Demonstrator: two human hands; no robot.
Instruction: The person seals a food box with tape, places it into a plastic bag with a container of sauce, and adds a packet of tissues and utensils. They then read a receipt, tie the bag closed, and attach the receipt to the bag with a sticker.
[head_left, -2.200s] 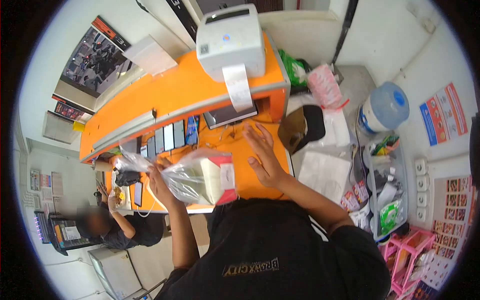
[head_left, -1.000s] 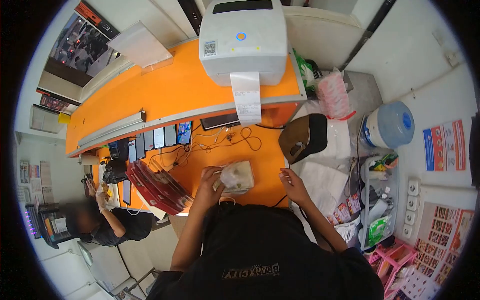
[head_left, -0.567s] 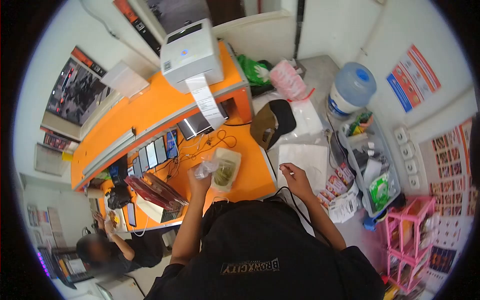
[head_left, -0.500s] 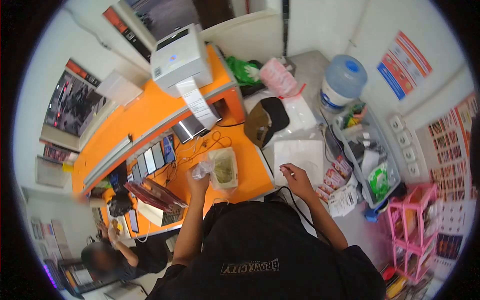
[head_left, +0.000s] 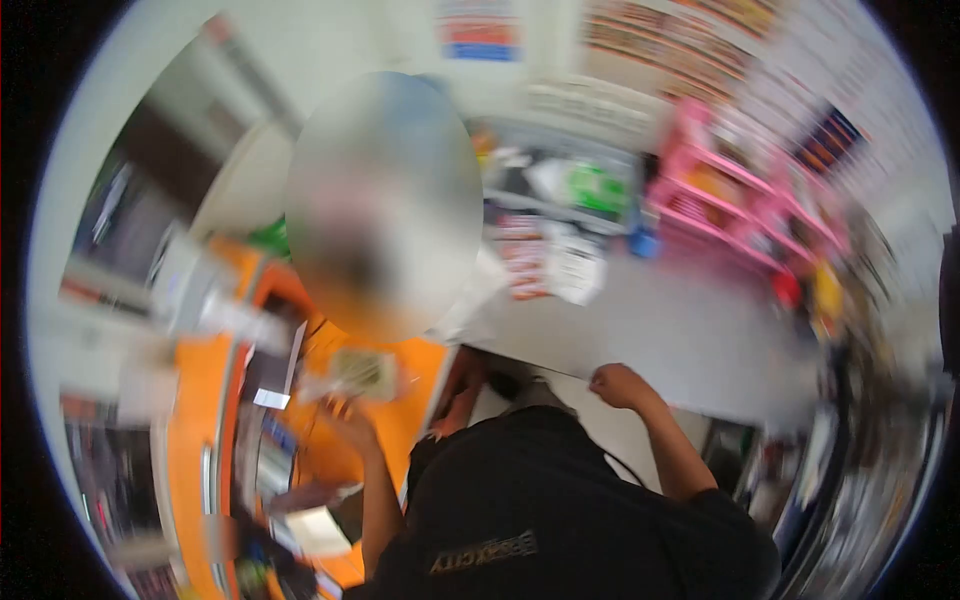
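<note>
My left hand [head_left: 347, 428] is over the orange desk, smeared by motion, its fingers at the gathered end of a clear plastic bag [head_left: 316, 386]. Right beside those fingers lies a see-through container [head_left: 363, 373] with greenish contents, clear plastic showing around it. My right hand [head_left: 618, 386] hangs in front of the grey counter's edge, its fingers curled into a loose fist. Nothing shows in that fist.
The orange desk [head_left: 405, 425] is on the left, the grey counter [head_left: 660, 320] ahead. A grey bin [head_left: 560, 150], printed packets [head_left: 525, 255] and a pink rack [head_left: 715, 195] stand along the wall. A blurred oval patch hides the counter's left part.
The view has swung to the right, bringing more counter and the pink rack into sight. My right hand has left the counter's packets and now hangs at its edge, more tightly curled.
</note>
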